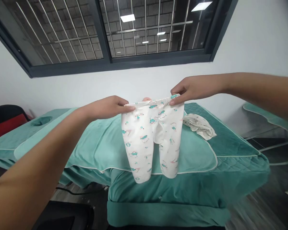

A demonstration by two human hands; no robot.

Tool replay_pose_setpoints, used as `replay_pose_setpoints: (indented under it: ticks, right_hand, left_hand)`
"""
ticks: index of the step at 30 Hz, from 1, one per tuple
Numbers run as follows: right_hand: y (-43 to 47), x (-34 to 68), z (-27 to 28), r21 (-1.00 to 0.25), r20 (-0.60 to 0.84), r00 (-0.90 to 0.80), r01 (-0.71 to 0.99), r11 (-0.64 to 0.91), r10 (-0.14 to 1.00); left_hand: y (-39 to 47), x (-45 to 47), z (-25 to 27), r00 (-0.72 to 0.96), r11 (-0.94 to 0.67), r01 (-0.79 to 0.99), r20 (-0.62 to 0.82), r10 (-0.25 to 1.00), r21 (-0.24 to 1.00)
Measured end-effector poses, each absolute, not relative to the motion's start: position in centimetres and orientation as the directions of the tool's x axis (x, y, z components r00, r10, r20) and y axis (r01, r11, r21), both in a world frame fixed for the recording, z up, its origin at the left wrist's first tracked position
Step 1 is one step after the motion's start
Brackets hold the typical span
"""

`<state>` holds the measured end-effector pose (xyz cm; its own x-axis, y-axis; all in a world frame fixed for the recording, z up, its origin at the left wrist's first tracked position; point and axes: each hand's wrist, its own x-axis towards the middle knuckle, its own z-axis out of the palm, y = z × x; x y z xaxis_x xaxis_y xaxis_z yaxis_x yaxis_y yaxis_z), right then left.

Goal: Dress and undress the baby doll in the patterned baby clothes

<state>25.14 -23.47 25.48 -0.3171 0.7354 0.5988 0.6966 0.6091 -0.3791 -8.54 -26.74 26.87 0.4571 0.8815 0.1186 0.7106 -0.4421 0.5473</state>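
A pair of small white baby pants [141, 137] with a teal and pink print hangs upright by its waistband, legs down. My left hand [111, 107] pinches one corner of the waistband between thumb and fingers. At the other corner, my right hand [189, 89] grips the waistband, its thumb in front. The pants hang over the front part of a bed with a teal cover [182, 188]. Just behind the waistband a small skin-coloured shape [147, 99] shows; the rest of it is hidden.
A crumpled pale printed cloth [199, 125] lies on the bed at right. A light teal blanket [93, 143] covers the bed's middle. The bed has a face hole [41, 121] at left. A barred window [146, 28] is behind; a black chair [62, 215] stands below left.
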Motion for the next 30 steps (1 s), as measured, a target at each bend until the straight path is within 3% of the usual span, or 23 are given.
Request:
replay_pose_setpoints:
  ticks: [4, 8, 13, 16, 19, 21, 23, 27, 30]
  right_hand:
    - [-24.9, 23.5, 26.7, -0.539, 0.368, -0.44, 0.617, 0.574, 0.819]
    - [-26.8, 18.4, 26.9, -0.773, 0.366, -0.409, 0.368, 0.518, 0.836]
    - [-25.8, 13.3, 23.8, -0.872, 0.373, -0.378, 0.17, 0.46, 0.847]
    - [-23.1, 12.3, 21.9, -0.899, 0.413, -0.254, 0.039, 0.436, 0.874]
    - [-19.1, 12.2, 20.2, -0.906, 0.418, -0.112, -0.131, 0.403, 0.902]
    - [-16.4, 12.3, 18.8, -0.904, 0.378, -0.031, -0.227, 0.362, 0.925]
    - [-14.3, 12.2, 16.8, -0.914, 0.294, 0.014, -0.288, 0.285, 0.956]
    - [-14.0, 11.4, 12.0, -0.982, 0.011, -0.163, -0.186, -0.02, 0.987]
    - [-16.1, 10.9, 9.5, -0.966, -0.253, -0.45, 0.174, -0.193, 0.857]
  left_hand:
    - [-26.4, -7.5, 26.1, 0.36, -0.506, 0.631, 0.356, 0.863, 0.588]
    - [-26.3, -4.7, 25.4, 0.192, -0.563, 0.408, 0.535, 0.823, 0.719]
    - [-25.2, -2.0, 23.5, 0.15, -0.645, 0.224, 0.628, 0.764, 0.731]
    - [-23.7, -2.2, 19.9, 0.116, -0.641, 0.241, 0.634, 0.764, 0.728]
    - [-22.7, -2.9, 14.9, 0.168, -0.524, 0.374, 0.5, 0.85, 0.765]
    - [-22.5, -3.3, 12.0, 0.205, -0.442, 0.44, 0.392, 0.897, 0.782]
    - [-22.4, -3.6, 10.3, 0.164, -0.459, 0.457, 0.435, 0.885, 0.762]
    - [-22.0, -4.5, 10.0, -0.053, -0.532, 0.456, 0.618, 0.784, 0.713]
    - [-21.0, -4.9, 10.0, -0.193, -0.412, 0.367, 0.501, 0.844, 0.834]
